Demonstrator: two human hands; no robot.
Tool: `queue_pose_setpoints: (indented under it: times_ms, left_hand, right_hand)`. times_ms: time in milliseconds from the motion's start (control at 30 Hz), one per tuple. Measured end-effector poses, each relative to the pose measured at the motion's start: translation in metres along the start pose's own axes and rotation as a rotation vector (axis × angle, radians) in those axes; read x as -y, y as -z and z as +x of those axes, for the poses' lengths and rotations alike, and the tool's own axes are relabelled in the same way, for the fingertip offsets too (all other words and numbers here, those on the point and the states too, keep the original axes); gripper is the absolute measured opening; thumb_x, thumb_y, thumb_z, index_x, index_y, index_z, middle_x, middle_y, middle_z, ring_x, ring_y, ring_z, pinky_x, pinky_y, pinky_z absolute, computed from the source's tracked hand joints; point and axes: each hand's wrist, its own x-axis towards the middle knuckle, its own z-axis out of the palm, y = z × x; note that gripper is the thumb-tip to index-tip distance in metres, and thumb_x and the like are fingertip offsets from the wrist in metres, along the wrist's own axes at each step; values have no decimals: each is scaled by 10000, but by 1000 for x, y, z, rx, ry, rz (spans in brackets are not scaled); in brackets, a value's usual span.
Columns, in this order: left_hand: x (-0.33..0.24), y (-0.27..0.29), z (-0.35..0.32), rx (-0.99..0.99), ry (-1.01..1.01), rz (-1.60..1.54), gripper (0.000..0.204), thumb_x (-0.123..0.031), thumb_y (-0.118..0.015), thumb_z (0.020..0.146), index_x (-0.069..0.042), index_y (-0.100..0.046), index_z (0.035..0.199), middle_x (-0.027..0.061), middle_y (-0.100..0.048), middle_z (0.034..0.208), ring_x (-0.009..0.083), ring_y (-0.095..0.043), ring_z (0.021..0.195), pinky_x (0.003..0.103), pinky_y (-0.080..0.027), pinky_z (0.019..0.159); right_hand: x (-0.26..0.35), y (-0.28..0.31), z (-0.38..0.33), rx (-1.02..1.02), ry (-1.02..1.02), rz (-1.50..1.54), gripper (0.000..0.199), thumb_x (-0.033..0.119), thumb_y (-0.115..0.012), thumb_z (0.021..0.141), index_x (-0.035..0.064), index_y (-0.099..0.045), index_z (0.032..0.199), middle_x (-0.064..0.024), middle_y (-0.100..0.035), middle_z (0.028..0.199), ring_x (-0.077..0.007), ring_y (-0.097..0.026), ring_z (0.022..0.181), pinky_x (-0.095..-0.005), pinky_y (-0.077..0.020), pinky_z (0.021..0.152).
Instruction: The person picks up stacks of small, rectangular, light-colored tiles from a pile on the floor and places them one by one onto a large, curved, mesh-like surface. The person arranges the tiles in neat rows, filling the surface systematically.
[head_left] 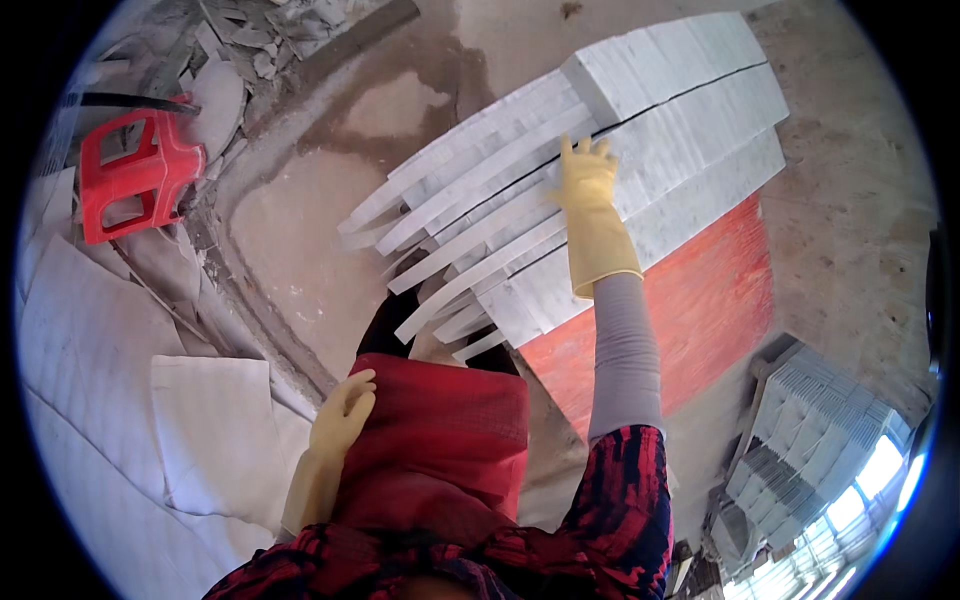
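Observation:
My right hand (588, 178), in a long yellow rubber glove, reaches forward with its fingers spread over a stack of pale grey-white stone-like slabs and strips (690, 85). Its fingertips are at the dark gap running along the stack; whether they press on it I cannot tell. On the near left side, long narrow strips (450, 262) fan out at uneven lengths. My left hand (342, 412), gloved in the same yellow rubber, rests by the edge of my red apron (440, 430). Its thumb stands apart from the fingers, and nothing shows in it.
A red plastic stool (140, 172) lies at the left among broken slab pieces (215, 100). Large pale sheets (215, 425) lie at lower left. A reddish board-like surface (690, 300) is beside the stack. More stacked grey pieces (810, 430) stand at lower right.

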Motion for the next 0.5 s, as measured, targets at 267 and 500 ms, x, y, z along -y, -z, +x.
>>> queue_pose_setpoints:
  times_ms: [267, 500]
  left_hand:
    - [-37, 41, 17, 58, 48, 1, 430, -149, -647, 1062, -78, -623, 1485, 167, -713, 1362, 230, -674, 1269, 359, -503, 1114]
    - [-24, 46, 15, 94, 90, -39, 435, -141, -641, 1067, -80, -612, 1497, 174, -703, 1375, 217, -661, 1279, 353, -491, 1125]
  right_hand:
    - [23, -28, 12, 84, 18, -54, 481, 161, -869, 784, 95, -732, 1240, -116, -688, 1286, -324, -693, 1186, -426, -593, 914]
    - [-10, -26, -33, -315, 70, 442, 975, 143, -951, 655, 69, -497, 1515, -147, -579, 1507, -370, -601, 1334, -457, -538, 1076]
